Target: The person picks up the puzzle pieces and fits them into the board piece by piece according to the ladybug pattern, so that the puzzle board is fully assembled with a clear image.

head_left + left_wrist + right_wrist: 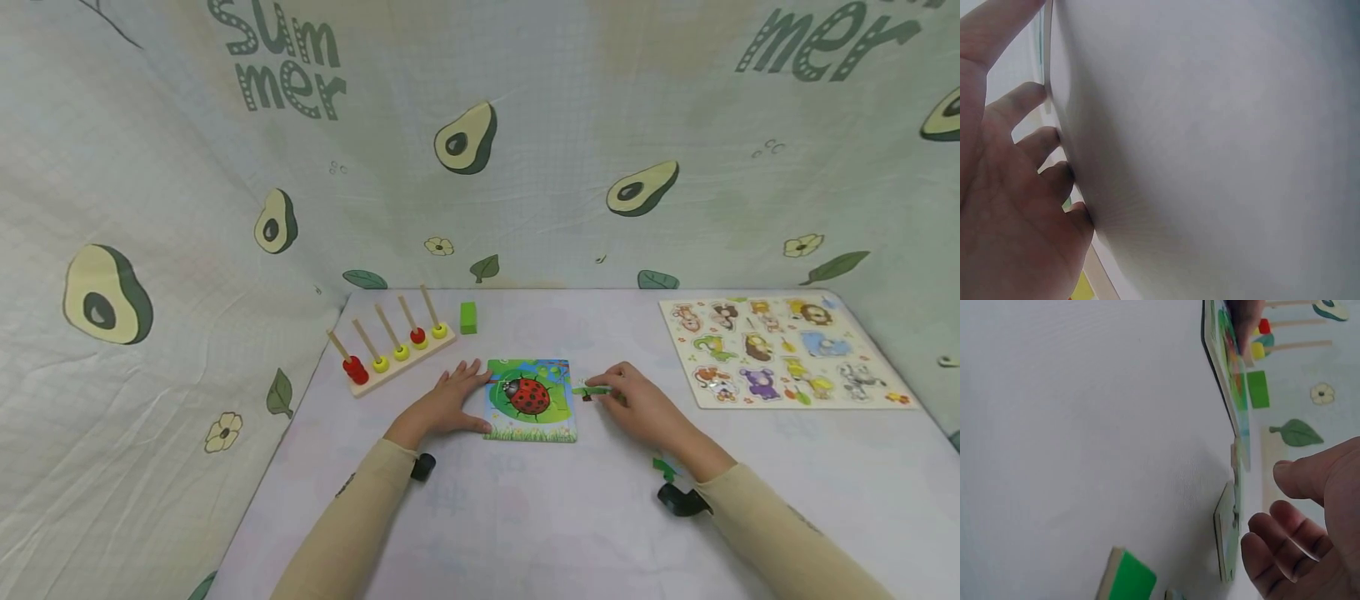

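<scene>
A square ladybug puzzle board (528, 400) lies flat on the table. My left hand (450, 404) rests at its left edge with spread fingers; in the left wrist view the fingertips of that hand (1016, 175) touch down at the edge and table. At the board's right side, my right hand (633, 404) hovers over a small green puzzle piece (587, 392). In the right wrist view the digits of this hand (1297, 531) are bent and apart, with nothing seen between them. Thin flat pieces (1227, 534) lie beside it, and another green piece (664, 468) sits below the wrist.
At the back left stands a peg stacker (401, 358) with red and yellow beads. A green block (468, 317) lies beside it. An animal picture board (787, 354) occupies the back right. Avocado-print cloth (555, 225) hangs behind the table.
</scene>
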### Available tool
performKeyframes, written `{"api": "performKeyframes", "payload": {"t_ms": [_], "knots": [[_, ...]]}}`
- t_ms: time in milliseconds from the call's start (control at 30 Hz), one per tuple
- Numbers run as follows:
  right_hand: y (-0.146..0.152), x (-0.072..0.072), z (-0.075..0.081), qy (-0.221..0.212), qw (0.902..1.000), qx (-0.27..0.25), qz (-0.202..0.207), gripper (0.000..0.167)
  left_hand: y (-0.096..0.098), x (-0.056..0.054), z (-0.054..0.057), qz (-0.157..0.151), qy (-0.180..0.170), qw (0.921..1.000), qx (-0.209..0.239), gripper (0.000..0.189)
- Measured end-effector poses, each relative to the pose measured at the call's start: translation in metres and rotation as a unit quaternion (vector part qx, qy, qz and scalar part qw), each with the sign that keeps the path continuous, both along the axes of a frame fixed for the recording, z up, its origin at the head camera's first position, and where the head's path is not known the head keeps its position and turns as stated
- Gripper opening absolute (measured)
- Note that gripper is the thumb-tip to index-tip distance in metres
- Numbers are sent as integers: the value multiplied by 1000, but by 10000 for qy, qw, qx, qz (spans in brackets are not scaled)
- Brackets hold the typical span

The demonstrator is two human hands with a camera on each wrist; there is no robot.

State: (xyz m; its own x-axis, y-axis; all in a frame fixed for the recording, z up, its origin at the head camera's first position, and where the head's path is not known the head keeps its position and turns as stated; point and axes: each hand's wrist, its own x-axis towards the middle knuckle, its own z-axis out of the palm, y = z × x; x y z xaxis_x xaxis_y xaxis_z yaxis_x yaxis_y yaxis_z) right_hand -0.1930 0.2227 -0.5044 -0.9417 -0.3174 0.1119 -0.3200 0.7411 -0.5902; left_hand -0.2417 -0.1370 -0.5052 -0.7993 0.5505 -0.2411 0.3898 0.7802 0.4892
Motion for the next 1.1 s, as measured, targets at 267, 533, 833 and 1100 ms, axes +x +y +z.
{"api": "performKeyframes", "payload": {"t_ms": [267,533,833,1100], "knots": [[22,5,-2,-190,9996,28,-194,31,0,0,-4,28,28,10000,-18,101],[32,11,-5,-69,9997,44,-249,30,0,0,-3,41,31,10000,-84,100],[37,13,-6,27,9997,90,-243,31,1,1,-1,40,38,10000,-45,100],[40,16,-3,-73,9996,111,-237,31,0,1,-1,23,34,10000,-54,100]]}}
